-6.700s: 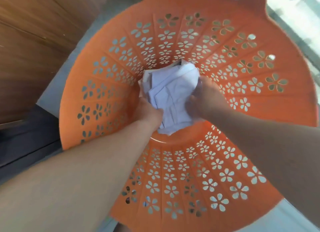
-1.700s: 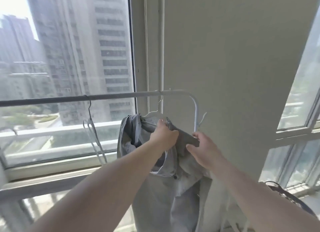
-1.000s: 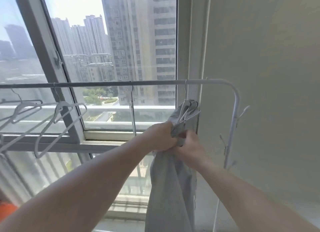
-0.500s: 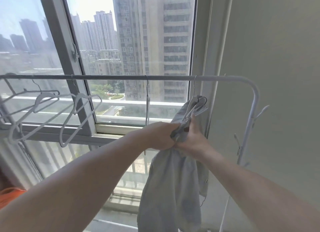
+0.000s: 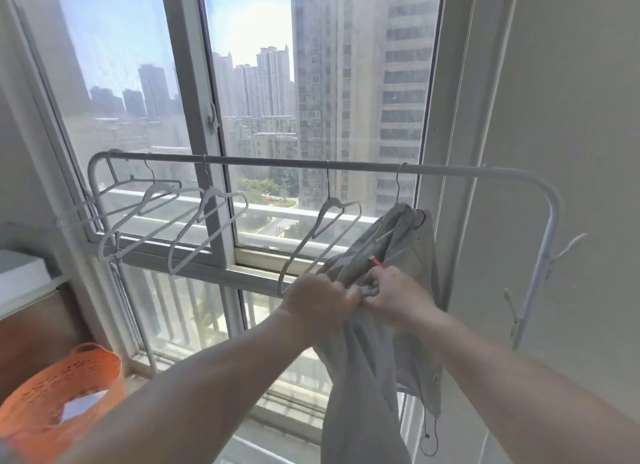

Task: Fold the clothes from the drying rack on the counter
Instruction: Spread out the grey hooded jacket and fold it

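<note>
At the drying rack (image 5: 346, 164), grey garment (image 5: 363, 377) hanging lengthwise downward, both hands' fingers gripping it.

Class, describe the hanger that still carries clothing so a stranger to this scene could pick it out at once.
Find the white drying rack standing before the window. Follow its top rail to the right end, where the last hanger hangs. Unlike the bare white hangers to its left, it carries a grey garment, gripped by both hands.

Pale grey hanging garment (image 5: 363, 377): lower end cut off by bottom edge. Round orange perforated plastic basket (image 5: 52, 394), low and left of the garment: cut by left edge; white contents too blurred to identify. Small red item (image 5: 378, 263) on garment: too small to tell.
</note>
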Demonstrator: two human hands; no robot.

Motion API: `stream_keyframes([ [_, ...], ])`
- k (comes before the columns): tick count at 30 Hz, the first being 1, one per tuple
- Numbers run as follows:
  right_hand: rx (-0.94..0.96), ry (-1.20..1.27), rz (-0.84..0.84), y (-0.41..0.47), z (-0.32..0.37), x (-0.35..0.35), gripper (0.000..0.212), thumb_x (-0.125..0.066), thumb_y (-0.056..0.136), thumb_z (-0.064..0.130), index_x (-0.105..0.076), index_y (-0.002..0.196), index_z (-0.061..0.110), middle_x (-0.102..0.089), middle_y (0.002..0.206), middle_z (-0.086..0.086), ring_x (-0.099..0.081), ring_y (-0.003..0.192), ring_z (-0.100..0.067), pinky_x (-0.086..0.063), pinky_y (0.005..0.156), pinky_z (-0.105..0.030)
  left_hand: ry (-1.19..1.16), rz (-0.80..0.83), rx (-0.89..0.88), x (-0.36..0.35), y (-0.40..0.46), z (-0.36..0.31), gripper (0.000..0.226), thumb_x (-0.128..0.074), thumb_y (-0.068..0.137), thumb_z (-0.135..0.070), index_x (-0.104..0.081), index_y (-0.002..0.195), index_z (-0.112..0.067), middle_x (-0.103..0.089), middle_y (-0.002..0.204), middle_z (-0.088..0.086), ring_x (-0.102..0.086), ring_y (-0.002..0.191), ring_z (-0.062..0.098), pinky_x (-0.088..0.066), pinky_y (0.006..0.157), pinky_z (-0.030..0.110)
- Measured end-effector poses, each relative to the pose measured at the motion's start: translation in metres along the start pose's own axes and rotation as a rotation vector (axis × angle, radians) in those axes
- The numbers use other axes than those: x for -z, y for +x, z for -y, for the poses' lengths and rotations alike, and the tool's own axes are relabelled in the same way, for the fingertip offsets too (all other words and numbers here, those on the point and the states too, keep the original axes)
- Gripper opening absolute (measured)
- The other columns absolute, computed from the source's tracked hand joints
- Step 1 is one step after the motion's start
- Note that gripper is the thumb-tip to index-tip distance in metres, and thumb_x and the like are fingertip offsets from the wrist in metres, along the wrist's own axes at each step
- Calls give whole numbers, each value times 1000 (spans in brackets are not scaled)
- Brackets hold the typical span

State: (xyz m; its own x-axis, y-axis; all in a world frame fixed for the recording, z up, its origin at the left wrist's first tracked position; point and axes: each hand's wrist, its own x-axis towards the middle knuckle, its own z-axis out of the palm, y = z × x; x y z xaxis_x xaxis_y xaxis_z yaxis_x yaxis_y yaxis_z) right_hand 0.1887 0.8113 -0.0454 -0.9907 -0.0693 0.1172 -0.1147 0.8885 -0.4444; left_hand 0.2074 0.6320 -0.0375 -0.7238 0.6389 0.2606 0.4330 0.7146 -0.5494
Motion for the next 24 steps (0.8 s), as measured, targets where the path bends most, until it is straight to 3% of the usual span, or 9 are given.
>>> stream_keyframes([
  [3,28,-61,31,2,-7,-6,28,-63,81,57,-66,95,33,-56,106,5,-61,99,-19,-52,85,-35,-41,-3,81,-21,-17,-18,24,-41,72,-11,-59,62,-23,-55,44,-5,-57,38,20,-37,46,20],
  [6,62,-67,108,-2,-13,-17,20,-65,86,46,-66,82,25,-63,89,5,-61,88,-19,-51,73,-34,-77,67,111,-28,-26,-29,5,-60,58,-19,-56,56,-23,-53,43,-7,-56,37,19,-28,49,19],
  [7,70,-55,136,-5,-15,-21,22,-64,87,44,-64,77,25,-63,83,7,-61,84,-18,-48,68,-32,-104,93,117,-35,-26,-33,14,-70,51,-21,-57,56,-23,-54,43,-7,-56,38,19,-28,49,19],
  [10,98,-19,166,-13,-22,-27,20,-60,92,41,-63,77,28,-69,87,7,-58,84,-16,-39,64,-30,-177,158,157,-31,-29,-37,18,-79,68,-23,-69,83,-25,-68,68,-3,-68,63,25,-51,57,28],
  [13,68,44,240,-18,-35,-31,24,-62,91,50,-68,81,29,-69,89,10,-61,88,-15,-46,70,-29,-243,186,209,-18,-25,-37,29,-50,96,-13,-59,123,-20,-66,115,3,-60,112,31,-49,82,38],
  [15,68,144,265,-19,-44,-37,35,-63,83,63,-74,92,31,-74,93,14,-68,93,-13,-54,81,-32,-222,176,193,-12,-21,-36,29,-48,96,-9,-58,122,-18,-63,119,2,-55,120,30,-47,80,38],
  [17,79,217,278,-19,-52,-40,38,-64,80,65,-75,87,29,-74,84,12,-68,83,-9,-54,75,-31,-206,179,194,-11,-17,-37,29,-49,95,-7,-58,119,-19,-62,118,1,-55,119,29,-45,75,36],
  [21,83,353,268,-23,-53,-48,34,-69,87,47,-70,84,13,-63,69,9,-54,64,-5,-41,60,-27,-244,182,226,-10,-18,-28,29,-55,90,-9,-59,115,-23,-59,116,-3,-55,117,25,-41,70,33],
  [24,75,465,366,-24,-48,-59,7,-70,85,28,-75,87,22,-72,76,6,-66,68,-7,-51,65,-27,-298,224,226,-9,-28,-15,26,-55,88,-10,-62,110,-23,-58,116,-5,-51,118,21,-41,74,31],
])
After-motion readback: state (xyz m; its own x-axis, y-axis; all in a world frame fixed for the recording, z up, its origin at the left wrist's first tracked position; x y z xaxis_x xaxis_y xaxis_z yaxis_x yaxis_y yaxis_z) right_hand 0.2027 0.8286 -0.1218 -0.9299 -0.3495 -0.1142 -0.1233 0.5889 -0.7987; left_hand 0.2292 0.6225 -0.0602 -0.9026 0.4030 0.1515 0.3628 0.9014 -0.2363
